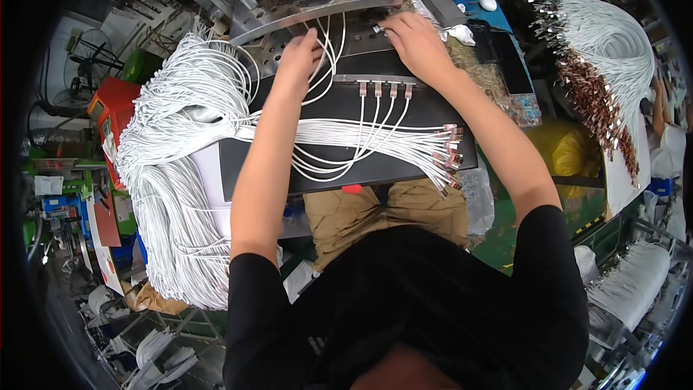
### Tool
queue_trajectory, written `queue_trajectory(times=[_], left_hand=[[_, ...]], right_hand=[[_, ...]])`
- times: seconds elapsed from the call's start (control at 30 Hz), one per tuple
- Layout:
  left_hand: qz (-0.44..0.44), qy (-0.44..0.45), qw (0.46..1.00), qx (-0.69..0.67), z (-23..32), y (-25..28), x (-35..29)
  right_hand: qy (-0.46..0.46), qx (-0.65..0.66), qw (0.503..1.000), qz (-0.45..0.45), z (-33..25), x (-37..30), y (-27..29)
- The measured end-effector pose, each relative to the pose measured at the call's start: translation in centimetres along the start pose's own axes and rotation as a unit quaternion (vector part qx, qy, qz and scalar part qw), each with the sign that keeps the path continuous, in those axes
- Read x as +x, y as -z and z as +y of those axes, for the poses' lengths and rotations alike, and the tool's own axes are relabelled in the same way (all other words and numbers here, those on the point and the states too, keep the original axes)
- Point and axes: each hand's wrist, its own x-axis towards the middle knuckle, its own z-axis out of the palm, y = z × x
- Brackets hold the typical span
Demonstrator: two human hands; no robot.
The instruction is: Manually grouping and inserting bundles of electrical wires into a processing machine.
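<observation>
My left hand is closed, its curled fingers against several white cables that run up under a metal plate. My right hand pinches a small shiny metal piece at the plate's right side; its exact kind is too small to tell. Nearer me, a metal strip holds several cable ends with clear and reddish connectors in a row. Below it, a bundle of white cables lies across a black board, its connector ends fanned out to the right.
A large heap of white cables hangs over the left side. Ahead stands a perforated metal fixture. A red box is at far left. On the right are a dark flat device, a yellow bag and another cable coil.
</observation>
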Motion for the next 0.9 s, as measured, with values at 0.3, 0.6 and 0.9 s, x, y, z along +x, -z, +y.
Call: queue_trajectory(times=[0.3,0.6,0.9], left_hand=[[-0.223,0.257,0.931,-0.134,-1.6,-3.0,1.6],[-0.213,0.145,0.966,0.015,3.8,2.0,-2.5],[0.231,0.022,0.867,0.442,5.9,28.5,-3.8]], right_hand=[[-0.119,-0.033,0.992,0.005,13.9,9.2,-12.4],[-0.094,0.083,0.991,0.050,6.1,12.7,-12.5],[-0.079,0.159,0.979,0.105,5.0,9.7,-11.7]])
